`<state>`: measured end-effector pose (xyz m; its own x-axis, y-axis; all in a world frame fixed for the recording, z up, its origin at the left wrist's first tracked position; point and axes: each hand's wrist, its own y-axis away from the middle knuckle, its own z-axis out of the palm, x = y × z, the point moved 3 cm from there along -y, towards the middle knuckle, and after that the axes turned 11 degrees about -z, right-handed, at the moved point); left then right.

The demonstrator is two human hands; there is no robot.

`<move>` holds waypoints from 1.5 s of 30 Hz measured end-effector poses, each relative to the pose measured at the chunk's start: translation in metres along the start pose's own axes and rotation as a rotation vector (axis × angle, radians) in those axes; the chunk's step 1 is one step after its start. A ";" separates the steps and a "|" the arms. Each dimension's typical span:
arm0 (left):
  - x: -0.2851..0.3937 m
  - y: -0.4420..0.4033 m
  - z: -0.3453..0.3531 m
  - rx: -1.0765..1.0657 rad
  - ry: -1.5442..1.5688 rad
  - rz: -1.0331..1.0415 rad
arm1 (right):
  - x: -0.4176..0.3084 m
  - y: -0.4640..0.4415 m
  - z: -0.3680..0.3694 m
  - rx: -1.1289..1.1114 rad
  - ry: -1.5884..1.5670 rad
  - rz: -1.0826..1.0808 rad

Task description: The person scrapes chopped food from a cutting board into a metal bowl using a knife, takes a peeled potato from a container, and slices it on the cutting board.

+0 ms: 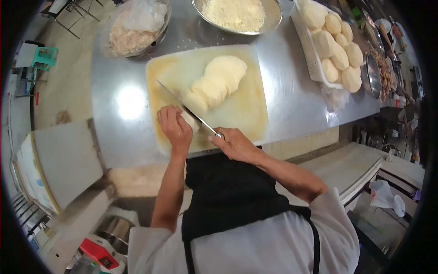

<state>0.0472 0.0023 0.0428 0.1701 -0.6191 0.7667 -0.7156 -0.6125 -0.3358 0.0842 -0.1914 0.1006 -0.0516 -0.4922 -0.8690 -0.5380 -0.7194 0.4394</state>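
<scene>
A long knife (201,121) lies diagonally over a white cutting board (246,116) with yellowish stains. My right hand (235,144) is wrapped round its handle at the board's near edge. On the left, my left hand (174,125) has its fingers curled over a pale peeled piece (190,121), close beside the blade. Beyond the blade, a row of overlapping pale yellow slices (216,84) stretches toward the board's far right.
At the table's (283,86) right stands a white basket (310,59) of peeled potatoes (339,55). A metal bowl (277,20) of shredded pale food is at the back, and a plastic-covered bowl (137,34) at the back left. A metal bowl (372,75) sits far right.
</scene>
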 end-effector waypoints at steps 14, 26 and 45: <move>0.001 0.003 -0.001 -0.017 -0.013 -0.013 | 0.004 -0.007 0.009 0.025 0.074 -0.105; 0.003 0.001 0.001 0.005 -0.013 -0.016 | -0.051 0.055 -0.017 -0.017 -0.066 0.043; 0.002 0.006 0.000 0.018 -0.019 -0.013 | 0.005 0.002 0.006 0.012 -0.006 -0.111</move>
<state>0.0435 -0.0022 0.0420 0.1923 -0.6202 0.7605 -0.7013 -0.6289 -0.3356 0.0779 -0.1919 0.0957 0.0037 -0.4067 -0.9136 -0.5511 -0.7632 0.3375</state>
